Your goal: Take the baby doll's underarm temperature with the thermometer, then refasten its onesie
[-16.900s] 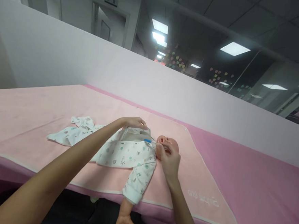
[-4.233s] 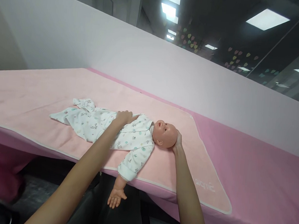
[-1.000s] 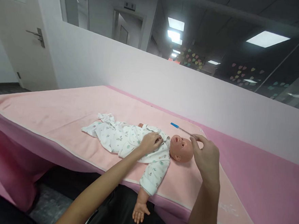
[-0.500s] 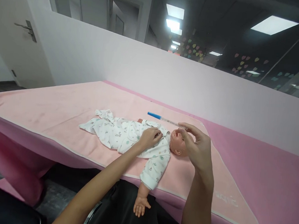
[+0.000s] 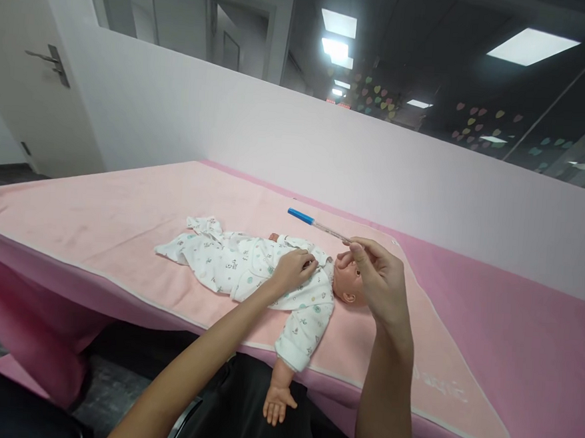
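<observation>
A baby doll [image 5: 347,291] in a white printed romper [image 5: 249,269] lies on its back on a light pink blanket [image 5: 97,212]. One doll arm [image 5: 277,395] hangs over the table's front edge. My left hand [image 5: 293,270] rests on the doll's chest with the fingers curled on the collar. My right hand [image 5: 378,282] hovers over the doll's face and pinches one end of a thin glass thermometer with a blue tip [image 5: 317,225]. The thermometer points up and to the left. Most of the doll's face is hidden by my right hand.
A darker pink cover [image 5: 514,341] spreads over the table to the right. A low pale partition wall [image 5: 278,131] runs behind it, with dark glass above. A door with a handle [image 5: 48,62] stands at the far left.
My right hand has drawn the thermometer left and lifted it, swinging the blue tip higher over the doll's shoulder. My left hand has stayed on the doll's chest.
</observation>
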Action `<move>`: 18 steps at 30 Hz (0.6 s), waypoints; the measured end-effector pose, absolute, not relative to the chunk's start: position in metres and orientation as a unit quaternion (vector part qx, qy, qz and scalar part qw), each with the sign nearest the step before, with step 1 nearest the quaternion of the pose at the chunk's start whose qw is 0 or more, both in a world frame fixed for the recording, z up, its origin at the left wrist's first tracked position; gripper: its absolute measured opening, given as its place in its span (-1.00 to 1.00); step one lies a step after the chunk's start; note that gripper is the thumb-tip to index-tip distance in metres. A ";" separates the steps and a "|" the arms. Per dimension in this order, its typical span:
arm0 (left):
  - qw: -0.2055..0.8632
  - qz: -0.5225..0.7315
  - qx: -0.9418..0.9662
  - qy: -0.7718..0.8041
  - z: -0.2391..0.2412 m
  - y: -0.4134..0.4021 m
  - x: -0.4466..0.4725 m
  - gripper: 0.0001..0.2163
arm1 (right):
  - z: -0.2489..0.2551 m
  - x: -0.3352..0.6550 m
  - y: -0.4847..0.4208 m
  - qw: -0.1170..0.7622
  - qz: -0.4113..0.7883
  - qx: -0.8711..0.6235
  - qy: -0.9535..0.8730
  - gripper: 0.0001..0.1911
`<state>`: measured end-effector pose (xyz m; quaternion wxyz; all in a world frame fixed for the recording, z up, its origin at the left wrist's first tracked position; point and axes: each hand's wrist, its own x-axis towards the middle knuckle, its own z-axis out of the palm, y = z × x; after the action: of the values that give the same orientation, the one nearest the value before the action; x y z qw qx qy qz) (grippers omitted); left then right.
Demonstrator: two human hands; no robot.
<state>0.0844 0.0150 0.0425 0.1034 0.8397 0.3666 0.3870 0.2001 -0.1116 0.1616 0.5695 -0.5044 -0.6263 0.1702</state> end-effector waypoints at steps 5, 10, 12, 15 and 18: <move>0.103 0.386 0.843 0.361 0.042 0.015 0.084 -0.69 | 0.163 0.198 -0.112 0.575 0.178 -0.494 -0.627 -0.70; 0.090 0.384 0.844 0.364 0.041 0.016 0.084 -0.68 | 0.163 0.198 -0.113 0.570 0.169 -0.496 -0.633 -0.71; 0.088 0.385 0.844 0.362 0.041 0.017 0.084 -0.69 | 0.163 0.197 -0.114 0.566 0.162 -0.496 -0.638 -0.72; 0.090 0.385 0.844 0.363 0.040 0.017 0.084 -0.70 | 0.163 0.196 -0.116 0.561 0.156 -0.497 -0.644 -0.71; 0.092 0.384 0.843 0.366 0.039 0.018 0.084 -0.71 | 0.162 0.195 -0.117 0.559 0.144 -0.500 -0.645 -0.70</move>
<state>0.0843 0.0176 0.0393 0.0917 0.8429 0.3660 0.3836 0.1954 -0.1171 0.1624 0.5592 -0.4999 -0.6455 0.1440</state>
